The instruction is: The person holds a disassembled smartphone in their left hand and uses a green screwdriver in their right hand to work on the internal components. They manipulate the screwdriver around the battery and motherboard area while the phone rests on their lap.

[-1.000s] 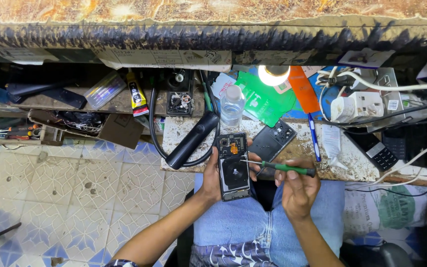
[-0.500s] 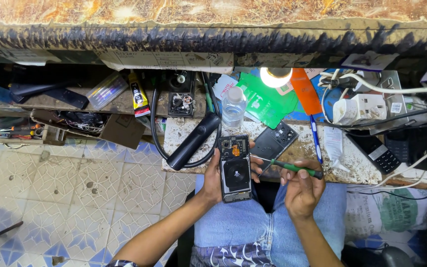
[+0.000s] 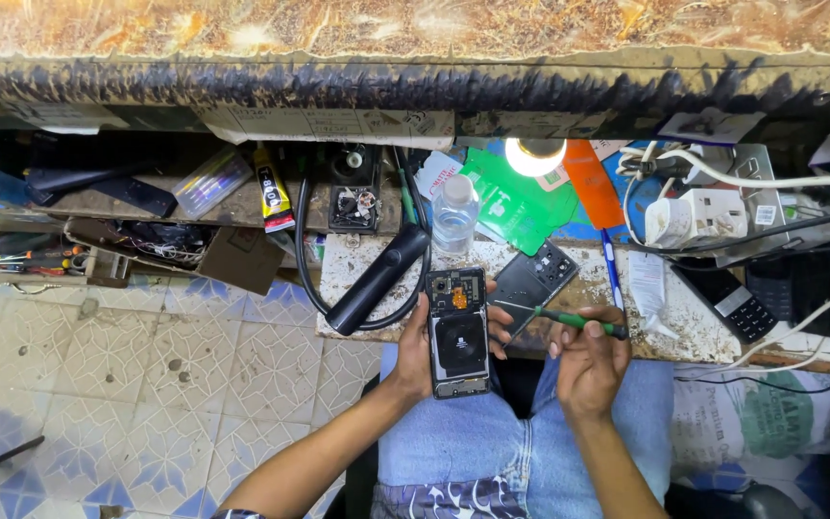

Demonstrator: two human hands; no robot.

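the opened phone (image 3: 459,333), its back cover off and a round dark coil showing in the middle, is held upright over the front edge of the workbench (image 3: 684,336), just above the person's lap. the left hand (image 3: 417,348) grips it from the left side, fingers curled around behind so the tips show at its right edge. the right hand (image 3: 583,360) is closed around a green-handled screwdriver (image 3: 569,319), whose thin shaft points left toward the phone's right edge; whether the tip touches the phone cannot be told. just behind the screwdriver, on the bench near its front edge, lies a dark back cover (image 3: 534,279) with camera cutouts. a black cylindrical tool (image 3: 378,281) with a looped cable lies at the bench's left end. further back stand a clear plastic bottle (image 3: 454,213) and a lit bulb (image 3: 534,154), with a green sheet (image 3: 511,207) between them. a white plug adapter (image 3: 698,216) sits toward the right side.
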